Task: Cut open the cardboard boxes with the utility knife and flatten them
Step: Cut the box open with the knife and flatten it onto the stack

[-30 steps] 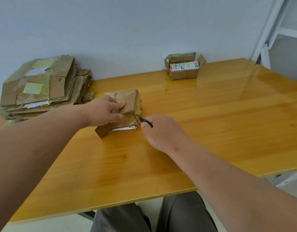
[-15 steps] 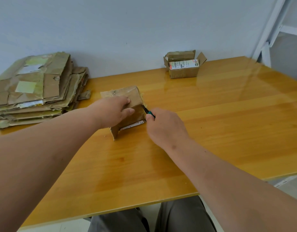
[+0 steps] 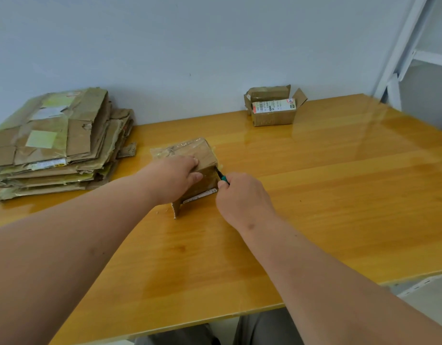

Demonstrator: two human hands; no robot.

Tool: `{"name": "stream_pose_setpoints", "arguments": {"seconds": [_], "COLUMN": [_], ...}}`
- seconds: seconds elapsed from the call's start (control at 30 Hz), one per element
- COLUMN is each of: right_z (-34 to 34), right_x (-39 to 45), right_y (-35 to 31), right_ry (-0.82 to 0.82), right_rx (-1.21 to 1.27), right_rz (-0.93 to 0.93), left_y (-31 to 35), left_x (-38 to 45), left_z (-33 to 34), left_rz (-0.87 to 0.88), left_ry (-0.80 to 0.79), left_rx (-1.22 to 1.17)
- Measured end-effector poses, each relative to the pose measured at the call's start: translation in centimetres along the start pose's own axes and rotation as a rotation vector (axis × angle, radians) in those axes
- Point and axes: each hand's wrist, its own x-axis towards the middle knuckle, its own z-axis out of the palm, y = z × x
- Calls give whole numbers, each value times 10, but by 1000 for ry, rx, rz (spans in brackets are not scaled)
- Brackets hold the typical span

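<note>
At mid-table, slightly left of centre, sits a small brown cardboard box point(image 3: 190, 155), taped over with clear film on top. One loose flap sticks out at its near-left corner and touches the table point(image 3: 314, 195). A white label strip runs along the bottom of the near face.

Left hand point(image 3: 176, 178): laid over the top and near face of the box, fingers bent down over the near upper edge, thumb against the front. It holds the box in place.

Right hand point(image 3: 242, 197): just right of the box, fingers curled round the utility knife point(image 3: 222, 176). Only the teal collar and the dark tip of the knife show past the knuckles. The tip meets the box at its near-right vertical corner, close to the top. How deep the blade sits cannot be told.

Second box point(image 3: 273, 107): far side of the table, by the wall, well apart from the first. Flaps stand open; a white printed label crosses the top front.

Flattened cardboard stack point(image 3: 53, 143): far-left corner of the table, several layers, with pale labels and tape on the top sheet.

Table surface is glossy yellow wood. A white metal rack point(image 3: 409, 46) stands beyond the right end. Grey trousers point(image 3: 264, 329) show below the near edge.
</note>
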Motion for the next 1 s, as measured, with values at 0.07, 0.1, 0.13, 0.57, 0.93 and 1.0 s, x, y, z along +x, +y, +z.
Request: {"name": "stream_pose_setpoints", "arguments": {"seconds": [0.07,0.1,0.13,0.57,0.93,1.0], "right_z": [0,0,0,-10,-9,-8], "right_x": [-1,-1,-2,-8,-6,-6], "right_y": [0,0,1,4,-1,0], "right_ry": [-11,-17,-23,-172,-67,-58], "right_rx": [5,5,6,-169,26,39], "right_rz": [10,16,23,120,-20,-20], "left_y": [0,0,1,-3,-10,-10], "left_x": [0,0,-1,-2,1,1], "left_z": [0,-1,-1,-4,-4,-2], "left_rz": [6,9,10,-18,-16,-18], "left_ry": [-2,-4,-6,-6,-24,-15], "left_rx": [3,8,13,-35,-66,-68]}}
